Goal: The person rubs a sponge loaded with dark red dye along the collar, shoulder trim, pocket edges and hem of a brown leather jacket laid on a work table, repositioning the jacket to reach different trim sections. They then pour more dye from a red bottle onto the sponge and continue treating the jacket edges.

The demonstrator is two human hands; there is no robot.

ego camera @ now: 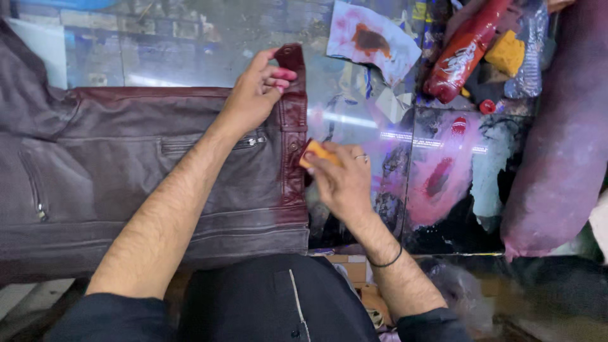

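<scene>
jacket, dark leather, red-stained edge

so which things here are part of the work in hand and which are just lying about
In use:
leather jacket
orange sponge
left hand
right hand

Lying about:
red bottle
stained paper
yellow sponge
red cap

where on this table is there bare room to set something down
Bare glass lies between the right hand with its sponge and the purple roll, and above the jacket left of the stained rag. The bottle corner is crowded.
</scene>
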